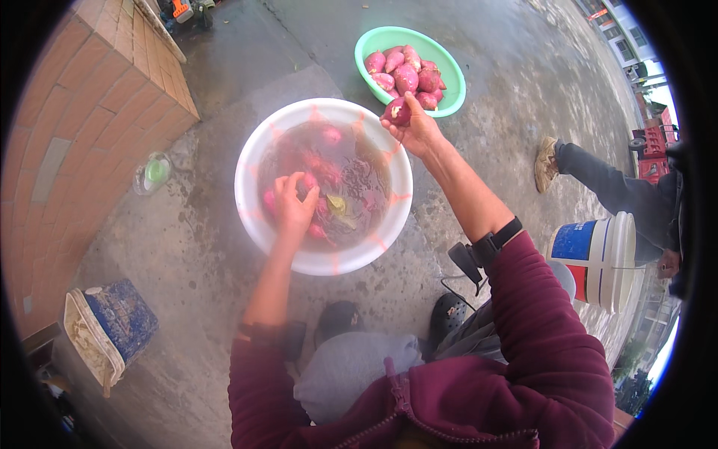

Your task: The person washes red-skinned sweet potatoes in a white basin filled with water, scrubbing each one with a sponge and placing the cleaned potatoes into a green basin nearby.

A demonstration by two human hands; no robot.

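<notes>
My right hand (422,132) grips a red-skinned sweet potato (396,112) with a pale scar, at the near rim of a mint-green plastic basin (455,73). Inside that basin lies a heap of sweet potatoes (406,77). My left hand (294,205) is over a white plastic basin (255,247) of murky water, fingers curled. A sweet potato (309,180) shows at its fingertips; whether they grip it is unclear. Other sweet potatoes (332,133) are partly hidden under the water. Among them floats a yellow-green leaf (336,205).
A tiled wall (84,146) rises at left, with a clear container (154,171) near its foot and a dirty blue bucket (120,322) lying nearby. To the right are a white bucket (608,264) and another person's leg (594,168). The concrete floor (213,224) is wet.
</notes>
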